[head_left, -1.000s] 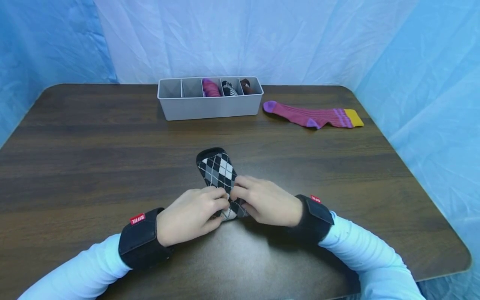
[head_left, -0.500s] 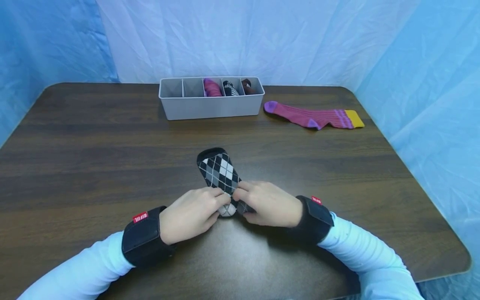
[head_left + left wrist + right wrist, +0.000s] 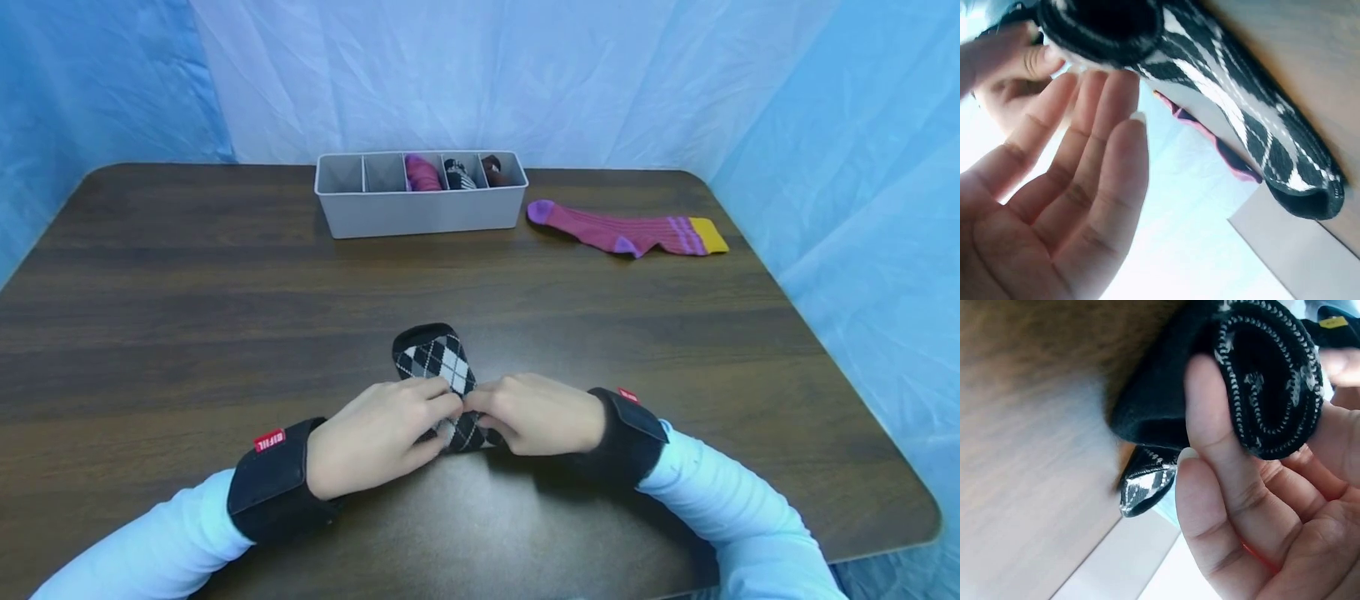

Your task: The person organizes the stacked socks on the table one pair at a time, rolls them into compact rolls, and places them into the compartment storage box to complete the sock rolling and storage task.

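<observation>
A black, grey and white argyle sock (image 3: 442,354) lies on the table, its near end rolled into a thick coil (image 3: 1269,440) and its black far end flat. My left hand (image 3: 386,429) grips the coil's left side, fingertips along its edge in the left wrist view. On the right side, my right hand (image 3: 536,412) pinches the roll between thumb and fingers, one finger pressed along the layers. Both hands meet over the coil in the head view and hide part of it. The unrolled length (image 3: 1260,119) stretches away from the hands.
A grey divided box (image 3: 420,217) stands at the back of the brown table (image 3: 187,292). Rolled socks sit in its three right compartments, one of them magenta (image 3: 422,173). A magenta sock (image 3: 615,232) with a yellow end lies flat to its right.
The argyle sock's far end has come nearer to me, and its flat part looks shorter. My hands have shifted on the coil, with the right hand a little lower.
</observation>
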